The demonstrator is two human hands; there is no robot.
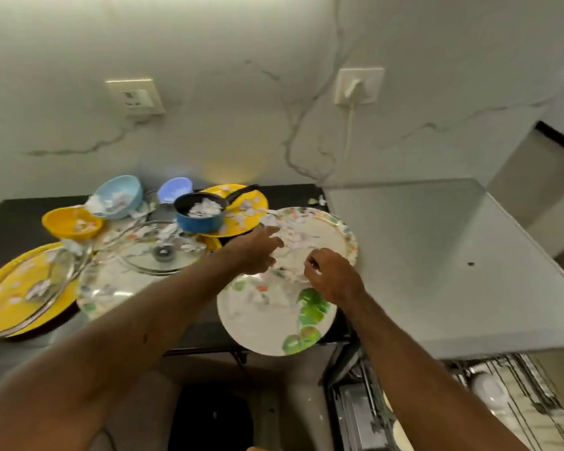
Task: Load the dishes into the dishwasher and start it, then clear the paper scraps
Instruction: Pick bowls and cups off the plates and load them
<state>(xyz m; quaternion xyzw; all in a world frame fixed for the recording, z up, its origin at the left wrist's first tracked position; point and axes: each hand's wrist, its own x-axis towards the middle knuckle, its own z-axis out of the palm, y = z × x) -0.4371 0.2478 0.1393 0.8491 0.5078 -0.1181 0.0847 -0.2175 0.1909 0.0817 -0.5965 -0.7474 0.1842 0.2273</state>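
while the head view looks down, the left hand [258, 252] reaches forward with fingers straight and spread, touching the paper scraps [293, 236] on the floral plate [346, 230]. just beside it, the right hand [334, 278] has its fingers curled and seems to pinch a scrap, though blur makes that a judgement. under both wrists sits the leaf plate [274, 323], its near edge seeming to hang past the counter. the dishwasher rack [502, 405] stands open below the right forearm. beyond the left hand is a blue saucepan [199, 214], and left of that forearm a glass lid [160, 252], both carrying scraps. the risk: a forearm nudge could tip the overhanging plate to the floor, and swept scraps could drop into the rack. no brand, label or writing is readable.
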